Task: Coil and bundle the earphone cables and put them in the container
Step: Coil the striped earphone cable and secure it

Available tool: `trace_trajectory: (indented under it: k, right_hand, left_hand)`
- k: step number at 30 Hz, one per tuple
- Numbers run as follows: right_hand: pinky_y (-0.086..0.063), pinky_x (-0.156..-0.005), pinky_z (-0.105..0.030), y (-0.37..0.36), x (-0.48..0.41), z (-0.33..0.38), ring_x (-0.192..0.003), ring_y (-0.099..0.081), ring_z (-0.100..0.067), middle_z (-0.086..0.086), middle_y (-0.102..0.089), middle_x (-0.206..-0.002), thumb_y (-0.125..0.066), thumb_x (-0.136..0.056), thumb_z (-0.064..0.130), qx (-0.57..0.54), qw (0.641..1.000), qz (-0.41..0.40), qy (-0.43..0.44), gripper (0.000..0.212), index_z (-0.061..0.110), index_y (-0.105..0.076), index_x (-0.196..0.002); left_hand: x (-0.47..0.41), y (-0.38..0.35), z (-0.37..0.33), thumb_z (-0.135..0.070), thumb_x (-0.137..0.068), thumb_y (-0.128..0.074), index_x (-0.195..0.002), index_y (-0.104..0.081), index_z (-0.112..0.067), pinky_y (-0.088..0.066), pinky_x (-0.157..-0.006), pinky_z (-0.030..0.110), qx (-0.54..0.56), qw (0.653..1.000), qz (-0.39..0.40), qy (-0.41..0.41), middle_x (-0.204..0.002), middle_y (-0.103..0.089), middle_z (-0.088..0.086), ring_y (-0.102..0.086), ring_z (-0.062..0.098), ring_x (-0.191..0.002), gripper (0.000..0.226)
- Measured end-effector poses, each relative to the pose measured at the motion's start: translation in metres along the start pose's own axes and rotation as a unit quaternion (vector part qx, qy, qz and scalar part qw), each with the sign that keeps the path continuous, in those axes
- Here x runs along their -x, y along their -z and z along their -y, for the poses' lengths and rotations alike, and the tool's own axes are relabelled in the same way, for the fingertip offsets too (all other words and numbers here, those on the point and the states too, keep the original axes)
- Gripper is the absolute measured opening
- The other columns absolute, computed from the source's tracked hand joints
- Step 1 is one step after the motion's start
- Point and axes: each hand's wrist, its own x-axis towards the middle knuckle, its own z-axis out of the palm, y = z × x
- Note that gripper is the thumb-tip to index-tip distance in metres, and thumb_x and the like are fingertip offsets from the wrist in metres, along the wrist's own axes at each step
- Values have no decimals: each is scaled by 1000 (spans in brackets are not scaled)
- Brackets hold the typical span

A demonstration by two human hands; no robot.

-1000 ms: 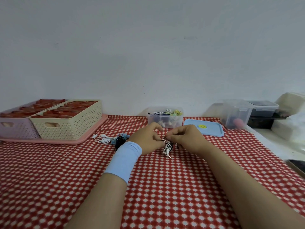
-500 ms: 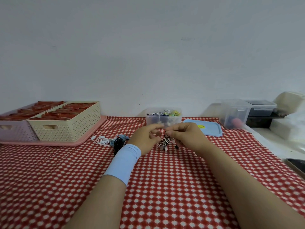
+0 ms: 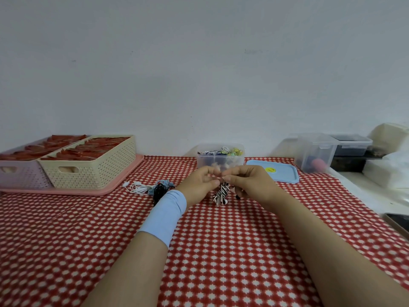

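Left grip: I see the left grip (image 3: 199,185) over the middle of the worktop (image 3: 221,251), thumb and forefinger pinched together on the top of the striped cable bundle (image 3: 222,192). A pale blue wristband (image 3: 164,214) sits on that wrist.
Right grip: the right grip (image 3: 250,182) meets the left one fingertip to fingertip. Its fingers are curled in and it pinches the same top end of the bundle from the other side.
Striped cable bundle: black and white, wound tight, hanging down from between my two grips. Its lower end is close to the red checked cloth (image 3: 66,251); I cannot tell whether it touches.
Container: the clear tub (image 3: 221,161) stands just behind my grips near the wall, open, with coloured coiled cables showing at its rim.
Lid: a blue lid (image 3: 281,173) lies flat on the cloth just right of the tub.
Loose cables: a white cable (image 3: 137,187), a black cable (image 3: 159,191) and a blue cable (image 3: 166,184) lie in a small heap to the left of my left grip, near the pink tray (image 3: 88,191).
Baskets: a cream basket (image 3: 93,169) and a lilac basket (image 3: 20,173) stand side by side on the pink tray, both filled with red items.
Right side: a clear box (image 3: 314,151) stands at the far right edge of the cloth. A phone (image 3: 398,222) lies beyond the cloth's right edge.
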Motion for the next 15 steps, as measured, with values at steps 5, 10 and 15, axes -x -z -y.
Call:
trace_trajectory:
  k: [5,10,15]
  right_hand:
    - [-40,-46,-18,2,-2,-1,-48,-48,-15,0,-65,-61,-71,-91,9,1,1000,-2,1,7,11,-77,-93]
    - [-41,-46,-17,1,-1,-1,-48,-50,-16,3,-69,-63,-71,-91,8,-5,1000,-15,-8,5,10,-76,-92]
    - [-38,-41,-17,3,-2,1,-43,-51,-11,8,-68,-62,-72,-91,9,-15,998,-58,-2,5,13,-76,-92]
  left_hand:
    - [1,0,0,-8,-97,-58,-119,-60,-15,-47,-86,17,-18,1000,10,-3,-108,-71,-1,-66,8,-99,23]
    - [1,-1,1,-12,-95,-61,-111,-63,-18,-50,-85,19,-33,997,-54,-44,-94,-73,-4,-67,-1,-86,16]
    - [1,-3,-1,-17,-98,-57,-107,-65,-23,-57,-78,25,-22,995,-82,-52,-93,-73,-4,-63,1,-71,14]
